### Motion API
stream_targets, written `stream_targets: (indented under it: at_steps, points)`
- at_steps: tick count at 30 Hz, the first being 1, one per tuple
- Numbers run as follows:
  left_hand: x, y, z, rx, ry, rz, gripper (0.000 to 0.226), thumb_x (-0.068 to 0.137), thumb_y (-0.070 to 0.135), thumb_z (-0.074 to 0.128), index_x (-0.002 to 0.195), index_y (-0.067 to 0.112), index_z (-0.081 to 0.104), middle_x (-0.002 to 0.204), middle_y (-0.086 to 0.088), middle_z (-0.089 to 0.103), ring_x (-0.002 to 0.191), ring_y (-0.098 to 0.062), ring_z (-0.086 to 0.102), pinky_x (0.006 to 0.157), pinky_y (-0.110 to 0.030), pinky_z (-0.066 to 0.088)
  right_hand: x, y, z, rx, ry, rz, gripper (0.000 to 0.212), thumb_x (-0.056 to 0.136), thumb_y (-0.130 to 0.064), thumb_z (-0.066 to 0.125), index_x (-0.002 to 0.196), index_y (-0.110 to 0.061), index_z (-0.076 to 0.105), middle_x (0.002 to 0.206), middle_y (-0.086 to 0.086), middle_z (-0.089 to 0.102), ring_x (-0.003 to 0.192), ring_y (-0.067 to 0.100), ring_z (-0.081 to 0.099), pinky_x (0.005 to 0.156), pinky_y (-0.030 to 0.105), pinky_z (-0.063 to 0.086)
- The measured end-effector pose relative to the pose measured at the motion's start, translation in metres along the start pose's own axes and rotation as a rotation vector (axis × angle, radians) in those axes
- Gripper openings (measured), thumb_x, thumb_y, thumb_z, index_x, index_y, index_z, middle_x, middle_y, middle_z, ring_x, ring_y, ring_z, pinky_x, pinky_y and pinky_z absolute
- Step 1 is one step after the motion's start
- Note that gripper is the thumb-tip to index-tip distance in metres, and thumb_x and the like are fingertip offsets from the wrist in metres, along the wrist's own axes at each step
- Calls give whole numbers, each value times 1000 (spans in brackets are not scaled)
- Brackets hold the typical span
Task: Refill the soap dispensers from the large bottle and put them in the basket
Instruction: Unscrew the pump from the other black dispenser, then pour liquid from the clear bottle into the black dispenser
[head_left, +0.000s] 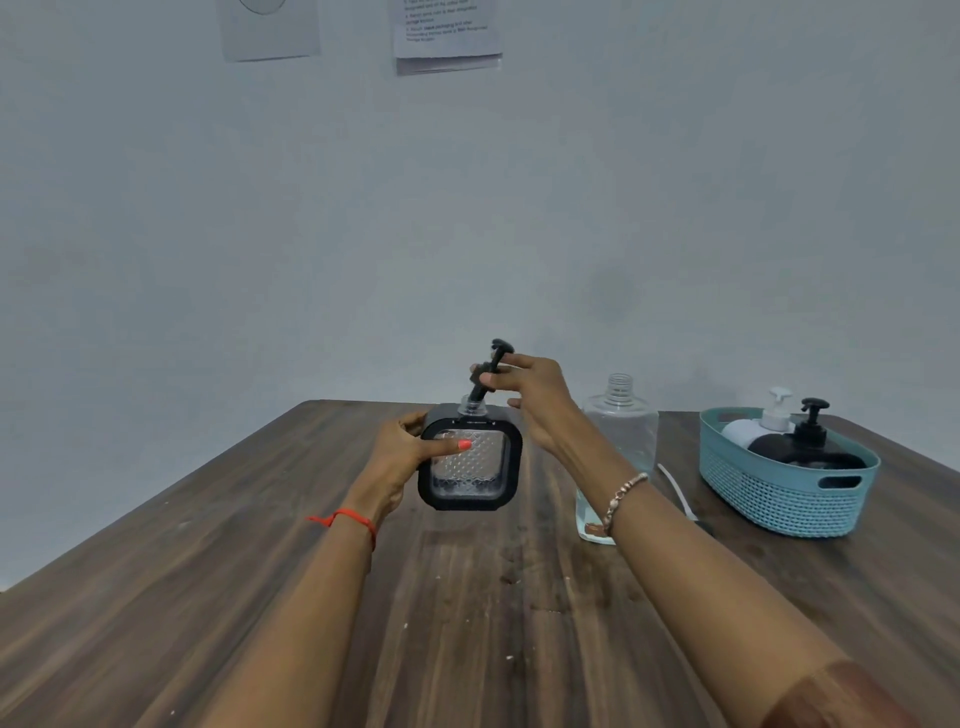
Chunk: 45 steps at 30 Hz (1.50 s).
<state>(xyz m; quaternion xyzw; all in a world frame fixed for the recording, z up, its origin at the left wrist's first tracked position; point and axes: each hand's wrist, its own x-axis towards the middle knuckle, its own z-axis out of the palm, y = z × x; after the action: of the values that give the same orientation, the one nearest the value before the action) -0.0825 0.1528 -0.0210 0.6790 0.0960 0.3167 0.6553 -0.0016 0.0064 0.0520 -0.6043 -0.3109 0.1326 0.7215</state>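
A square black-framed soap dispenser (470, 467) with a clear textured body stands on the wooden table (260, 597) at the middle. My left hand (402, 449) grips its left side, thumb across the front. My right hand (530, 397) pinches the black pump (491, 371), which sits tilted in the dispenser's neck. The large clear bottle (621, 431), uncapped and with a little blue liquid at the bottom, stands just right of the dispenser, partly behind my right forearm. A teal basket (779, 493) at the right holds a white dispenser (758, 426) and a black one (808, 441).
A white tube-like item (675, 488) lies on the table between the large bottle and the basket. A grey wall with two paper sheets (447, 36) rises behind the table's far edge.
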Motion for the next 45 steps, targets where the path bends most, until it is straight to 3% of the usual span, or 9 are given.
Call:
stream_targets:
  at_steps: [6,10,16,20,27,31,35,41,45]
  points:
    - [-1,-6,-8,-10,112,-42,36,57,-3,83,82,14,64,65,8,73,58,-4,68,49,-15,51,2,-5,-7,124,293,-291,18,78,3,68,91,-9,66,83,3,64,82,15,58,71,26,48]
    - [0,-10,-19,-18,245,-60,36,57,-2,84,84,11,65,78,-1,69,61,-11,67,52,-22,52,-2,5,-10,-31,329,-429,19,72,-1,74,81,-17,69,78,-1,66,73,8,60,70,9,47]
    - [-1,-15,-27,-44,369,-55,44,58,1,85,96,5,65,87,-9,69,75,-23,66,69,-34,55,-14,60,-12,-529,73,-445,28,65,12,69,87,-4,68,95,12,65,88,19,59,79,26,50]
    - [1,-12,-24,-40,390,-39,50,57,3,87,102,5,66,92,-10,70,82,-26,67,75,-36,55,-20,107,-23,-934,-161,-403,21,72,15,56,89,2,60,99,17,57,95,27,53,74,16,32]
    - [5,-3,-17,-7,399,-18,44,56,6,88,92,12,64,86,-3,69,77,-20,67,67,-31,53,-29,127,-35,-1193,-377,-277,31,78,12,53,106,-1,56,117,13,43,104,27,48,90,36,44]
    - [6,-3,-10,8,401,-8,43,55,7,88,90,13,65,84,-3,69,77,-21,67,72,-35,55,-31,121,-35,-1223,-414,-283,44,79,14,48,121,-2,54,122,14,45,115,25,44,96,34,41]
    - [7,-3,-2,11,394,-5,40,54,7,89,87,14,65,82,-3,69,77,-22,67,74,-35,55,-37,105,-36,-1078,-272,-409,46,74,17,42,112,0,61,114,16,56,111,26,50,93,30,42]
    - [4,3,14,36,388,25,38,54,9,89,81,19,64,79,2,69,71,-14,66,69,-29,53,-45,67,-47,-788,118,-751,35,64,22,41,80,5,68,79,19,62,78,29,60,72,14,38]
    - [4,7,26,45,373,40,42,55,9,89,89,16,65,82,1,68,75,-17,66,72,-30,52,-45,44,-69,-642,515,-914,37,66,17,53,96,-1,65,96,15,53,99,17,45,90,24,39]
